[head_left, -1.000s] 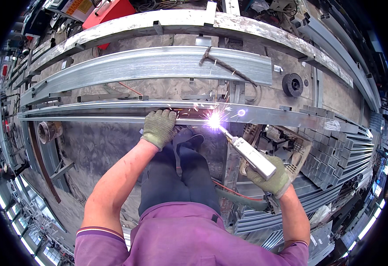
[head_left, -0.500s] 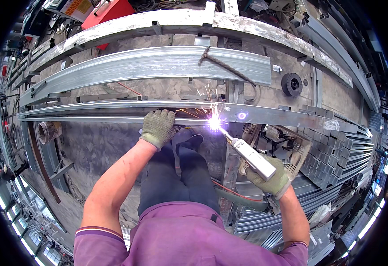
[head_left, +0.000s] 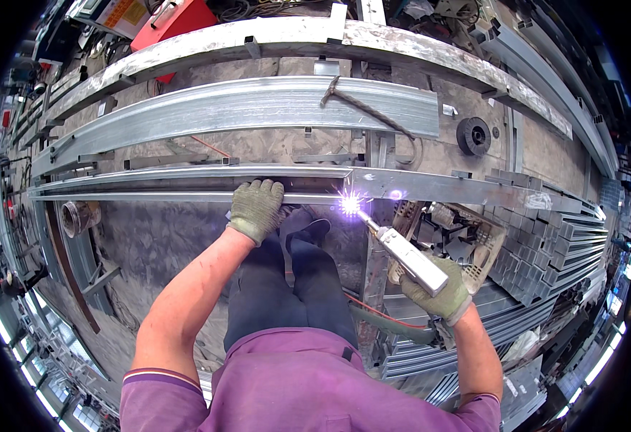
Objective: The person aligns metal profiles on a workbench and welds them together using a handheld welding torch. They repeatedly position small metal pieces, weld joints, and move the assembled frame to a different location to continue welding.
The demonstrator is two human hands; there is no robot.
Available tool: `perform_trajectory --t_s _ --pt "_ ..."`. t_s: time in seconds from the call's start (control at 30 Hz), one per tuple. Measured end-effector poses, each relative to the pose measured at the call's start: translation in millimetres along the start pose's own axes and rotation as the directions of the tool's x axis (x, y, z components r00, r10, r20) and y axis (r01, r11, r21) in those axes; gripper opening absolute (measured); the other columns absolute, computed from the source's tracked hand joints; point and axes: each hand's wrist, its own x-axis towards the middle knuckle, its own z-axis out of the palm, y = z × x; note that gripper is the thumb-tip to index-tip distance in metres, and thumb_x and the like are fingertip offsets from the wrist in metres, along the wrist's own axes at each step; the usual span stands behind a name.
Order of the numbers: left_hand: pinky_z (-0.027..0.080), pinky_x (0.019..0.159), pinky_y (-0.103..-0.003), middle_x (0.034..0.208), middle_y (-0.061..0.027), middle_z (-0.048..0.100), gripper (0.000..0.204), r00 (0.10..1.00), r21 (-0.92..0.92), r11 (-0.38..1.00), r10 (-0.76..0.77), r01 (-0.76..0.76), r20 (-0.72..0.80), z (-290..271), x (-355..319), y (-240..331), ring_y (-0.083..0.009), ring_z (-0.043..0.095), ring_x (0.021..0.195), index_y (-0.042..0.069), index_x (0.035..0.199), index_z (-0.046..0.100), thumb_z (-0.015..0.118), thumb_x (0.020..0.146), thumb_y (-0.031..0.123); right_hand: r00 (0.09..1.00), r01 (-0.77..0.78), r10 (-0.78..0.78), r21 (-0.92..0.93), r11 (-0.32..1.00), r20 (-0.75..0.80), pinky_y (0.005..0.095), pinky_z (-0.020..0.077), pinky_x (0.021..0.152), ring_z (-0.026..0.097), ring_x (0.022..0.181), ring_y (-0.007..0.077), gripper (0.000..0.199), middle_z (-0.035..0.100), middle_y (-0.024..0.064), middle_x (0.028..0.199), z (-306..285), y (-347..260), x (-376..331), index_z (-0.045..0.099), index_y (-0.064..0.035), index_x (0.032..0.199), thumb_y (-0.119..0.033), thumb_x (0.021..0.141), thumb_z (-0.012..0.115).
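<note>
My right hand (head_left: 441,289), in a green work glove, grips a white welding gun (head_left: 413,261). Its thin nozzle points up and left at the near edge of a long steel channel (head_left: 142,196). A bright violet-white weld spot (head_left: 349,204) glows at the tip, where the channel meets a flat steel piece (head_left: 445,189) running on to the right. The glare hides the joint itself. To the left of the spot, my gloved left hand (head_left: 258,207) is closed over the channel's near edge, its fingertips curling toward the channel's hollow.
Beyond the channel lies a wide steel profile (head_left: 236,104) with a rusty hammer-like rod (head_left: 366,109) on it. A black spool (head_left: 474,136) rests on the floor. At right are a crate of metal parts (head_left: 485,248) and stacked square tubes (head_left: 539,252). A bucket (head_left: 78,216) stands left.
The glowing spot and nozzle tip have shifted slightly toward me. The tall spray of orange sparks has shrunk to a small burst. Both hands keep their grips.
</note>
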Motion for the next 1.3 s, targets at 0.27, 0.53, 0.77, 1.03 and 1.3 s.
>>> perform_trajectory --t_s 0.27,0.53,0.77,1.03,1.3 --pt "0.055 0.081 -0.046 0.098 -0.0059 0.070 0.044 0.999 0.013 1.000 0.011 -0.010 -0.036 3.3 0.4 2.6 -0.0278 0.071 0.095 0.013 0.102 0.067 0.081 0.082 0.049 0.933 -0.330 0.351 0.209 0.921 -0.075 0.0377 0.0606 0.073 0.077 0.079 0.0267 0.025 0.077 0.0083 0.090 26.3 22.3 -30.7 0.076 -0.0080 0.107 -0.020 0.085 0.082" --pt "0.053 0.086 -0.047 0.101 -0.0092 0.069 0.048 1.000 0.017 1.000 -0.026 0.026 0.009 -6.6 -1.0 0.7 -0.0310 0.069 0.097 0.010 0.106 0.066 0.081 0.085 0.051 0.892 -0.352 0.432 0.398 0.848 -0.132 0.0324 0.0605 0.077 0.078 0.086 0.0156 0.030 0.080 0.0058 0.095 28.6 1.1 -51.4 0.076 -0.0038 0.116 -0.016 0.090 0.083" --pt "0.046 0.113 -0.051 0.142 -0.0260 0.061 0.078 0.983 -0.519 0.842 0.069 -0.148 -0.168 -63.5 -39.2 76.9 -0.0450 0.058 0.131 0.001 0.147 0.054 0.089 0.082 0.026 0.812 -0.232 0.532 0.704 0.671 -0.239 0.0342 0.0612 0.081 0.077 0.088 0.0186 0.032 0.079 0.0109 0.095 17.6 -28.2 -45.7 0.074 -0.0013 0.120 -0.018 0.093 0.082" --pt "0.044 0.120 -0.044 0.153 -0.0115 0.057 0.072 0.856 -0.867 -0.140 0.295 0.479 0.425 -2.1 -103.0 94.2 -0.0265 0.056 0.138 0.006 0.160 0.045 0.076 0.101 0.035 0.736 0.334 0.007 0.372 0.866 -0.677 0.0479 0.0590 0.093 0.072 0.110 0.0378 0.070 0.072 0.0191 0.126 80.2 -96.6 54.4 0.062 -0.0029 0.142 -0.026 0.078 0.078" --pt "0.057 0.083 -0.034 0.094 -0.0077 0.073 0.017 0.910 -0.926 0.212 -0.344 0.314 0.230 -102.1 -44.7 64.7 -0.0190 0.069 0.087 0.005 0.103 0.069 0.077 0.089 0.006 0.714 -0.141 0.507 0.611 0.779 -0.482 0.0443 0.0549 0.104 0.071 0.117 0.0362 0.054 0.073 0.0223 0.125 112.1 46.5 -6.6 0.068 -0.0008 0.135 -0.034 0.092 0.076"
